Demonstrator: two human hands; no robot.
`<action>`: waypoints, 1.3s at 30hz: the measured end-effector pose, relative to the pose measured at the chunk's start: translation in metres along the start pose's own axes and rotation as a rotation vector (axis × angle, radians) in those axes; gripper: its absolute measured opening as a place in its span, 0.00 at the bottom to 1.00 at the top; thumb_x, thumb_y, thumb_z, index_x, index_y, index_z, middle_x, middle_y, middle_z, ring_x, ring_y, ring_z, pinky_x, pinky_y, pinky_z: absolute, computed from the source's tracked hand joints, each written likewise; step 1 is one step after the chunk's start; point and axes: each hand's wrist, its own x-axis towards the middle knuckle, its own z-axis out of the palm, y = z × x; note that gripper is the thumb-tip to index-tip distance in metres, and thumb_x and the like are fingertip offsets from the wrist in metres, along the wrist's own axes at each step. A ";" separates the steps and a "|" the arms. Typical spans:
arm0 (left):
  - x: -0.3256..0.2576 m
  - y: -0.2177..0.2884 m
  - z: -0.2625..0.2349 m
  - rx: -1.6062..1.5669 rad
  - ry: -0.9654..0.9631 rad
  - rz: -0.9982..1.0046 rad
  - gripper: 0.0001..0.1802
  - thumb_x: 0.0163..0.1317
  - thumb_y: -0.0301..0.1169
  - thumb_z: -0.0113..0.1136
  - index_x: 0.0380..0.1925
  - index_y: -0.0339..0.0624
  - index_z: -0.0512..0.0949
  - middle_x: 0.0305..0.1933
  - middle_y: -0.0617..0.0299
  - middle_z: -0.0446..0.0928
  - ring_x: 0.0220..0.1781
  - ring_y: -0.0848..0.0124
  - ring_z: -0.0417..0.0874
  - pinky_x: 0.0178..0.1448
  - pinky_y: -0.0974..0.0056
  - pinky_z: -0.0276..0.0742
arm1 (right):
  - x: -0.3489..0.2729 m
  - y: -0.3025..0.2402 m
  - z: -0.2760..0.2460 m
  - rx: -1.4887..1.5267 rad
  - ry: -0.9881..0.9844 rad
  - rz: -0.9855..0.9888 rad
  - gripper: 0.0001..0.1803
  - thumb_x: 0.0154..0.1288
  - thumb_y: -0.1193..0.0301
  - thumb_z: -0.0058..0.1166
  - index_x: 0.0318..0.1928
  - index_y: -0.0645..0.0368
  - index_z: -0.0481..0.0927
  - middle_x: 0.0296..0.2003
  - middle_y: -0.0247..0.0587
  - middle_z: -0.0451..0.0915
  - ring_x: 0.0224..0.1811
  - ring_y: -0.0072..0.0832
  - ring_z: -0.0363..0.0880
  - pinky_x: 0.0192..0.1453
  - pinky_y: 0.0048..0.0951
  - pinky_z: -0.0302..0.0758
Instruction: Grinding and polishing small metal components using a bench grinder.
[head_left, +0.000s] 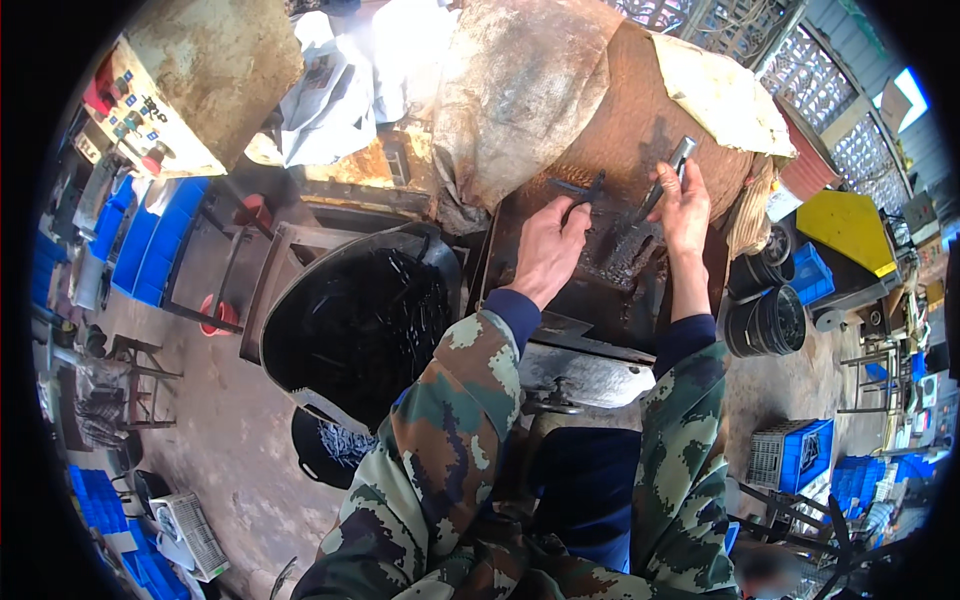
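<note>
The step in hand looks like working a metal bar (pixel 683 153) over the dark tabletop (pixel 545 285), with a second tool ready beside it. The right hand (pixel 687 213) has the bar pinched between thumb and fingers, its grip drawn in around the shaft and its bright end pointing up and away from the body; a darker length slants down below the fingers, though whether it is part of the same bar cannot be told. The left hand (pixel 552 245) is curled around a dark forked tool (pixel 580 188), perhaps pliers, its grip closed down so that only the prongs show past the knuckles. Both things are thus held over the far half of the tabletop, near each other but apart, and just below the bar lies a heap of dark crumbs (pixel 622 258). Whether either tool touches the surface is not clear. As a judgement, the next move calls for a steady right wrist to keep the bar lined up, and for the left hand to bring the prongs across without knocking it or dragging through the crumbs. To the left, a large black tub (pixel 290 335) holding dark slender pieces (pixel 425 310) stands near the left forearm, well within reach
</note>
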 end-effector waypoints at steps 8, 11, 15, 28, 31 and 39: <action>0.000 -0.002 0.001 -0.010 -0.011 0.014 0.17 0.72 0.39 0.55 0.29 0.37 0.77 0.22 0.67 0.72 0.27 0.79 0.71 0.34 0.69 0.67 | -0.001 -0.003 0.000 -0.011 -0.003 0.034 0.17 0.73 0.60 0.58 0.52 0.59 0.78 0.33 0.34 0.83 0.18 0.19 0.72 0.19 0.25 0.71; 0.000 -0.002 0.001 0.024 -0.013 0.001 0.17 0.72 0.39 0.55 0.29 0.37 0.77 0.22 0.67 0.72 0.27 0.79 0.70 0.33 0.69 0.67 | 0.000 0.001 0.001 0.016 0.007 0.029 0.21 0.73 0.59 0.58 0.54 0.63 0.77 0.34 0.34 0.83 0.18 0.19 0.72 0.19 0.25 0.70; 0.001 -0.004 0.003 0.018 -0.023 -0.005 0.16 0.72 0.39 0.55 0.29 0.38 0.77 0.21 0.68 0.72 0.27 0.80 0.70 0.33 0.69 0.66 | 0.001 0.002 0.000 0.009 0.002 0.030 0.21 0.73 0.59 0.59 0.55 0.63 0.77 0.34 0.35 0.84 0.18 0.19 0.72 0.19 0.25 0.71; 0.001 -0.004 0.005 0.063 -0.023 0.026 0.15 0.71 0.38 0.58 0.31 0.37 0.79 0.22 0.68 0.74 0.26 0.80 0.70 0.32 0.69 0.66 | -0.002 -0.006 0.000 -0.007 -0.002 0.048 0.19 0.73 0.59 0.59 0.53 0.60 0.78 0.33 0.33 0.83 0.17 0.18 0.72 0.19 0.25 0.71; 0.002 -0.007 0.007 0.093 -0.001 0.045 0.15 0.70 0.38 0.59 0.33 0.36 0.80 0.23 0.68 0.74 0.27 0.80 0.71 0.32 0.69 0.68 | -0.001 -0.004 0.002 0.008 0.001 0.044 0.19 0.73 0.59 0.59 0.55 0.60 0.78 0.33 0.33 0.83 0.18 0.18 0.72 0.19 0.25 0.71; 0.002 -0.004 0.010 0.117 -0.008 0.008 0.13 0.70 0.38 0.60 0.39 0.37 0.83 0.24 0.68 0.75 0.27 0.81 0.71 0.31 0.69 0.69 | 0.000 0.002 0.000 0.029 0.006 0.047 0.20 0.73 0.60 0.59 0.57 0.59 0.77 0.34 0.35 0.84 0.19 0.19 0.73 0.19 0.25 0.72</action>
